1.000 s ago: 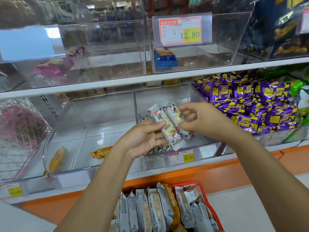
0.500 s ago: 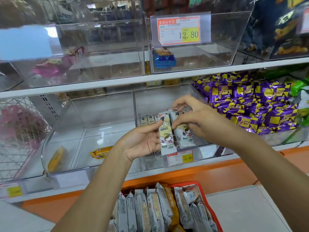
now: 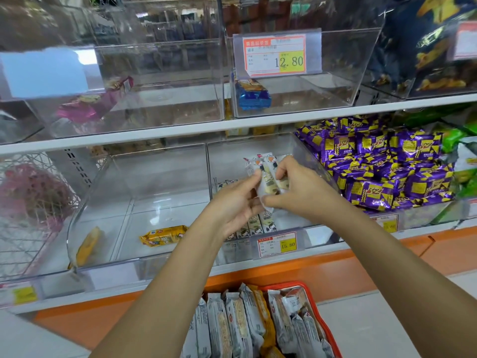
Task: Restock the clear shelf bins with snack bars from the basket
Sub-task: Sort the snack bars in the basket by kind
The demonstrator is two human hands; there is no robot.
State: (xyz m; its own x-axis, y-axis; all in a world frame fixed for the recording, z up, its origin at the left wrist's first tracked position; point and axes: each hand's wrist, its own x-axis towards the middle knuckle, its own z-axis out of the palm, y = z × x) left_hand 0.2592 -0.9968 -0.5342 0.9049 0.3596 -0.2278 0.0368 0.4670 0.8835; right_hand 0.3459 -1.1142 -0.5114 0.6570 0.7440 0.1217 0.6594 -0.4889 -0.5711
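Closest to us at 6 o'clock, the red basket [image 3: 281,283] is packed with upright white-wrapped snack bars [image 3: 237,324]. Just above it, our left hand [image 3: 232,205] and right hand [image 3: 299,189] are together, both pinching a small bunch of white cartoon-print bars [image 3: 267,177] over the middle clear bin [image 3: 232,156]. A row of matching bars [image 3: 260,223] stands along its front by the 15.80 tag [image 3: 277,244]. From the hands there's a yellow bar [image 3: 164,235] at 8 o'clock, purple packs [image 3: 382,164] at 3, and a blue pack [image 3: 253,95] at 12.
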